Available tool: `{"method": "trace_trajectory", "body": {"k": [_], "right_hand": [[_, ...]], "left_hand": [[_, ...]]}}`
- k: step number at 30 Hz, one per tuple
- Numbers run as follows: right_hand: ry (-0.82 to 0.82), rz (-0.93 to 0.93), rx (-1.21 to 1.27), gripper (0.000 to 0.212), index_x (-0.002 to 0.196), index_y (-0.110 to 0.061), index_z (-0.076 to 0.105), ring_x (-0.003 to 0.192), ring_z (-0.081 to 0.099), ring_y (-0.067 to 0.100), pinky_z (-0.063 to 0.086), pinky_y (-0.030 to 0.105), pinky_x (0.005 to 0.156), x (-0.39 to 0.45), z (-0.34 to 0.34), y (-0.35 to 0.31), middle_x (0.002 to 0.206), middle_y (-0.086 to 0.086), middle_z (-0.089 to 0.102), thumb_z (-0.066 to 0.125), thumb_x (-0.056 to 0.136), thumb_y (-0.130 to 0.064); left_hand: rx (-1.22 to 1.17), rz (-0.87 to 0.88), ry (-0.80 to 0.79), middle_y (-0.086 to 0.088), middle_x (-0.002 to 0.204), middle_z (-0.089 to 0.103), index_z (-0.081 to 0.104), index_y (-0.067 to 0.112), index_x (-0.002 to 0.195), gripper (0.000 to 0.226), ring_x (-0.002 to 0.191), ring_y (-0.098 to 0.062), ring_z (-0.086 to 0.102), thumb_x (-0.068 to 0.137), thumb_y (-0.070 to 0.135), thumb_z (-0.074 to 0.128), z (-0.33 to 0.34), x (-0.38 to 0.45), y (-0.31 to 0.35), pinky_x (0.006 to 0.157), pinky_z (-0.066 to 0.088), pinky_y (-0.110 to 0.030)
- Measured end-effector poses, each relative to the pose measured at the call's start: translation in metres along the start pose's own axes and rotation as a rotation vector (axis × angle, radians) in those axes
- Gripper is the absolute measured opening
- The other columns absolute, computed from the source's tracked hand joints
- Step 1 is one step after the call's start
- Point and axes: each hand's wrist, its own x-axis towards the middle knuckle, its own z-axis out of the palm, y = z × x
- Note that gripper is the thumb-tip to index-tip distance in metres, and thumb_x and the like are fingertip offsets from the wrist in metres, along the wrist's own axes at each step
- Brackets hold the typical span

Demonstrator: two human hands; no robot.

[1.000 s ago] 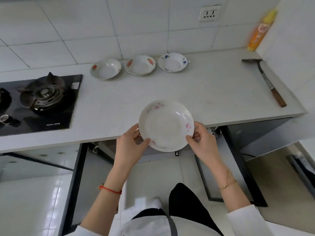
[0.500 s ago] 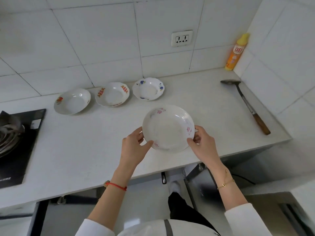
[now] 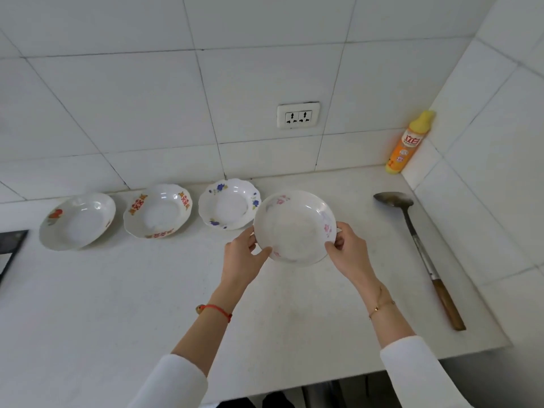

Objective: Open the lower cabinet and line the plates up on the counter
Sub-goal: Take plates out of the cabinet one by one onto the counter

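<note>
You are holding a round white china plate with pink flowers (image 3: 294, 228) over the white stone counter (image 3: 117, 304), just right of the blue-flowered white plate (image 3: 228, 204) that ends the row. Your left hand (image 3: 241, 257) and right hand (image 3: 348, 254) are each curling fingers around opposite rims. The plate is probably hard, smooth and easy to break, so keep gripping its edges.

Both arms extended; left hand (image 3: 243, 257), right hand (image 3: 350, 254) pinching plate (image 3: 294, 228) rim, fingers apparently curled beneath.
</note>
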Motion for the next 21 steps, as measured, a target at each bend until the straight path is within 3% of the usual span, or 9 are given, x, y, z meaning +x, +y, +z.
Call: {"method": "trace_trajectory", "body": {"k": [4,6,9,12,21], "right_hand": [[-0.022,0.034,-0.008,0.037,0.118,-0.022,0.052,0.076,0.061,0.005,0.045,0.009,0.058,0.055,0.0,0.009,0.079,-0.019,0.059,0.056,0.084,-0.01],[-0.03,0.049,-0.013,0.037,0.119,-0.02,0.052,0.073,0.06,0.005,0.046,0.008,0.053,0.078,0.003,0.013,0.078,-0.019,0.058,0.056,0.084,-0.009],[-0.045,0.075,-0.04,0.039,0.122,-0.016,0.052,0.069,0.056,0.001,0.044,0.007,0.049,0.111,0.01,0.021,0.08,-0.018,0.056,0.054,0.084,-0.005],[-0.06,0.102,-0.061,0.041,0.124,-0.011,0.051,0.072,0.056,0.007,0.039,0.008,0.048,0.141,0.021,0.027,0.087,-0.006,0.059,0.051,0.084,-0.002],[-0.055,0.125,-0.096,0.045,0.127,-0.008,0.05,0.09,0.06,0.022,0.039,0.009,0.059,0.201,0.045,0.046,0.101,0.01,0.064,0.052,0.084,0.001]], "left_hand": [[-0.02,-0.016,-0.006,0.001,0.118,0.07,0.053,0.02,0.136,0.063,0.112,-0.012,0.064,0.078,0.015,0.077,0.026,0.05,0.004,0.081,0.041,0.002],[-0.029,-0.032,-0.01,-0.001,0.118,0.069,0.053,0.018,0.136,0.063,0.111,-0.014,0.065,0.078,0.013,0.077,0.038,0.072,0.001,0.077,0.039,0.006],[-0.01,-0.09,-0.031,-0.001,0.12,0.069,0.053,0.018,0.136,0.063,0.113,-0.015,0.065,0.078,0.016,0.078,0.054,0.103,-0.005,0.093,0.046,-0.014],[-0.035,-0.15,-0.036,-0.004,0.121,0.069,0.054,0.015,0.135,0.062,0.114,-0.018,0.064,0.078,0.012,0.078,0.069,0.132,-0.012,0.101,0.049,-0.034],[-0.047,-0.226,-0.028,-0.004,0.121,0.068,0.056,0.015,0.128,0.051,0.116,-0.019,0.062,0.081,0.013,0.075,0.098,0.183,-0.028,0.101,0.049,-0.036]]}}
